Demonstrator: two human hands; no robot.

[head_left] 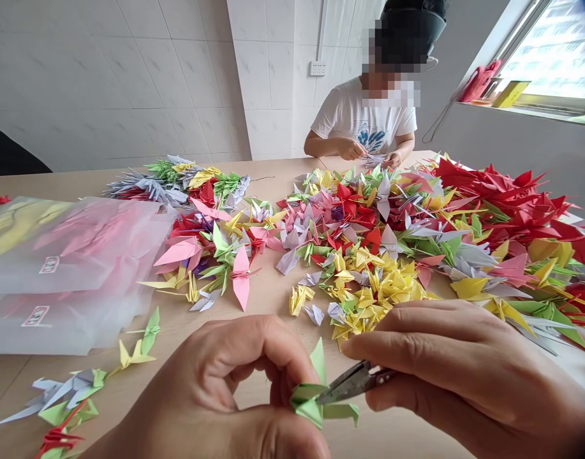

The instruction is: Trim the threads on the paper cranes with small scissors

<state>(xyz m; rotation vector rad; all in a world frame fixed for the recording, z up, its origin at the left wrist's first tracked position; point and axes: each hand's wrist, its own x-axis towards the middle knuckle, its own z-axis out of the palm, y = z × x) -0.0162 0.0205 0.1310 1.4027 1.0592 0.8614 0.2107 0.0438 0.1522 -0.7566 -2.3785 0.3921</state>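
Between the thumb and fingers of my left hand (254, 389) is a small light-green origami crane (309, 414), one wing pointing up and a bent point sticking out to the right. My right hand (445, 363) grips what look like needle-nose pliers (352, 382), their handles mostly hidden under the fingers. The dark metal tip touches the folded paper beside my left fingertips. Whether the jaws pinch the paper I cannot tell. Just beyond my hands lies a heap of small yellow folded-paper pieces (369, 287).
Colourful paper cranes (330, 223) spread across the table (268, 280), with a red pile (507, 197) at right. Translucent bags (72, 274) of folded paper lie left, near loose cranes (72, 389). Across the table a person (369, 121) handles pale paper pieces.
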